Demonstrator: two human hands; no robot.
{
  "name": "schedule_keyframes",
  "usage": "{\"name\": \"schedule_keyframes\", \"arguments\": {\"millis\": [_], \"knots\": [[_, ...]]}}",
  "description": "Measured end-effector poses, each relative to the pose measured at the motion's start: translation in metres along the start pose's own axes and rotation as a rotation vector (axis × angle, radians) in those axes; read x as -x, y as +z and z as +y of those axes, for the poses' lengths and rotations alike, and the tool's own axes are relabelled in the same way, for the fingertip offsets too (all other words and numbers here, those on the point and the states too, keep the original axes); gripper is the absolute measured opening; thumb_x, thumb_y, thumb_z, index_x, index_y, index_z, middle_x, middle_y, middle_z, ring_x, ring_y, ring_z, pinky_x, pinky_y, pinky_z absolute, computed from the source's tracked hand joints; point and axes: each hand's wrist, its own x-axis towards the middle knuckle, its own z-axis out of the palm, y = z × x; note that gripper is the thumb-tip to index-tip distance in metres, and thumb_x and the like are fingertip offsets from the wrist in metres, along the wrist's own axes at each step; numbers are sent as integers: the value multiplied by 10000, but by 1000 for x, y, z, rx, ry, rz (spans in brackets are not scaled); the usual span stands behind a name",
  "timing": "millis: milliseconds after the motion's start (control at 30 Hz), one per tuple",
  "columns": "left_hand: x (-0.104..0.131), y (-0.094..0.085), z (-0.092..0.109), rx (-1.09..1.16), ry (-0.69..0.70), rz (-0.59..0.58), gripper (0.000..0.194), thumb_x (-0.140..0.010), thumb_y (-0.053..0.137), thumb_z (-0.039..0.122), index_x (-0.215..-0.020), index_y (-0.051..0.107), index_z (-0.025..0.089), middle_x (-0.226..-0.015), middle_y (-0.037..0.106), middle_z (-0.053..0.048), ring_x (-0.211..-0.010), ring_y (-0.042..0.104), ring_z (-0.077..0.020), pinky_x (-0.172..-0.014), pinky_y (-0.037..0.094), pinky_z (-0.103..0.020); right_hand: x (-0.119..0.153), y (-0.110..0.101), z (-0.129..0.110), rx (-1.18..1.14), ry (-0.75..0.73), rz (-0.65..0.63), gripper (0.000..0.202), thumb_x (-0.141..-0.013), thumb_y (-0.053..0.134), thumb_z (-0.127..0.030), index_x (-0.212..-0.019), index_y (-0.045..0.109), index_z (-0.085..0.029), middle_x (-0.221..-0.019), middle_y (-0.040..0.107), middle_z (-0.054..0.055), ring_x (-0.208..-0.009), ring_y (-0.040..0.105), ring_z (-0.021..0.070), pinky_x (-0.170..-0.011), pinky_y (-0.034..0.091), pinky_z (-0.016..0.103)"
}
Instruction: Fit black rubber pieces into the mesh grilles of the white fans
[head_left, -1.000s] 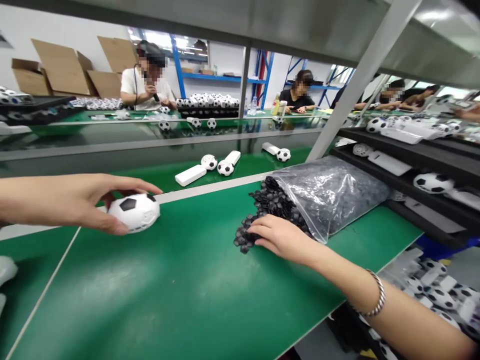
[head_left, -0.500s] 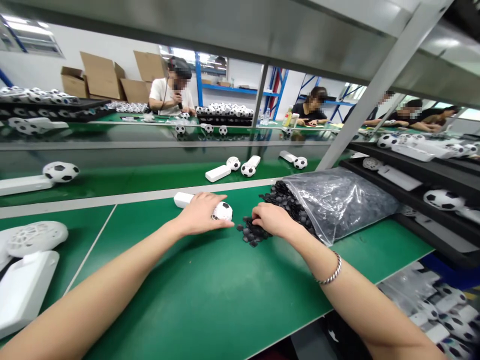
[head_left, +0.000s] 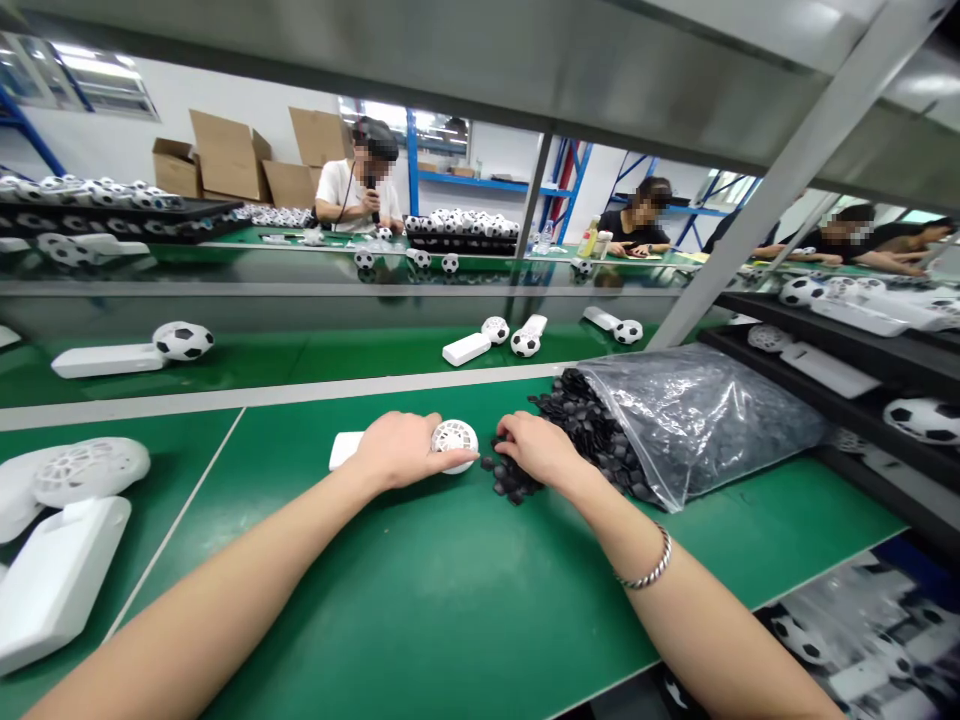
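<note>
My left hand [head_left: 401,452] is wrapped around a white handheld fan [head_left: 455,438], low over the green work surface. The fan's round grille faces up beyond my thumb, and its white handle end shows behind my hand. My right hand [head_left: 536,445] is closed in a pinch just right of the fan head; whatever sits between its fingertips is too small or hidden to tell. Under and beside these fingers lie small flat black pieces [head_left: 514,484]. A larger heap of them [head_left: 592,425] spills from the mouth of a clear plastic bag [head_left: 712,420].
Several football-patterned fans [head_left: 184,341] lie on the green belt [head_left: 337,360] ahead. White fans [head_left: 67,560] rest at the left. Black trays of fans [head_left: 825,365] stack at the right beside a slanted metal post [head_left: 757,210]. Co-workers [head_left: 360,185] sit across the line.
The fan in my left hand has turned from its football-patterned side to its grille side. My right hand has shifted slightly, still by the black pieces. The view has swung a little left.
</note>
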Motion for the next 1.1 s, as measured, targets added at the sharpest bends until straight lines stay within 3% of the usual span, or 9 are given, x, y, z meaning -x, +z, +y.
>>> {"name": "schedule_keyframes", "arguments": {"millis": [67, 167, 267, 533, 633, 733, 933, 1100], "knots": [[4, 0, 2, 45, -46, 44, 708, -692, 285, 781, -936, 556, 174, -777, 616, -106, -734, 576, -304, -597, 398, -356, 1, -1, 5, -18, 18, -1, 159, -862, 526, -326, -923, 573, -186, -913, 584, 60, -799, 582, 189, -629, 404, 253], [8, -1, 1, 125, 93, 150, 658, -726, 365, 719, -1118, 493, 206, -1058, 560, -100, -941, 530, -286, -751, 410, -358, 4, -2, 12, -50, 19, -10, 160, -903, 450, -295, -931, 572, -196, -920, 584, 49, -821, 581, 169, -665, 403, 244], [8, -1, 0, 149, 191, 98, 576, -798, 332, 645, -1243, 401, 288, -1098, 538, -62, -922, 534, -255, -782, 399, -356, 5, -1, 16, -77, 18, -10, 119, -871, 507, -257, -955, 567, -198, -955, 579, 47, -840, 577, 171, -679, 400, 242], [2, 3, 11, 179, 10, -13, 655, -779, 250, 692, -1252, 368, 255, -1055, 569, -109, -877, 573, -314, -698, 418, -380, 0, 5, 20, -188, 1, 13, 51, -797, 593, -171, -841, 580, -194, -820, 607, 17, -740, 569, 149, -624, 391, 221], [4, 4, 8, 214, -7, 1, 739, -696, 395, 724, -1249, 367, 235, -1138, 542, -114, -924, 563, -324, -713, 427, -377, 1, 2, 17, -230, -28, 70, 21, -819, 569, -170, -824, 566, -190, -822, 598, 7, -745, 552, 134, -655, 399, 215], [6, 5, 2, 257, 35, -4, 787, -613, 552, 678, -1250, 363, 257, -1200, 505, -84, -982, 547, -305, -734, 440, -354, 4, 0, 10, -342, -122, 199, 38, -850, 536, -174, -831, 566, -187, -823, 585, 3, -768, 540, 129, -706, 408, 225], [7, 5, 1, 316, 25, 10, 713, -608, 599, 617, -1214, 416, 288, -1175, 512, -47, -959, 559, -265, -726, 447, -322, 12, 2, -7, -579, -414, 364, 151, -877, 482, -146, -944, 603, -205, -864, 567, 24, -838, 530, 143, -770, 430, 262], [6, 5, 2, 367, 7, 21, 743, -577, 610, 638, -1209, 415, 298, -1168, 520, -36, -944, 566, -260, -728, 455, -322, 15, 6, -24, -351, -584, 393, 252, -876, 410, -99, -990, 609, -203, -917, 568, 56, -822, 481, 172, -727, 408, 306]]}}
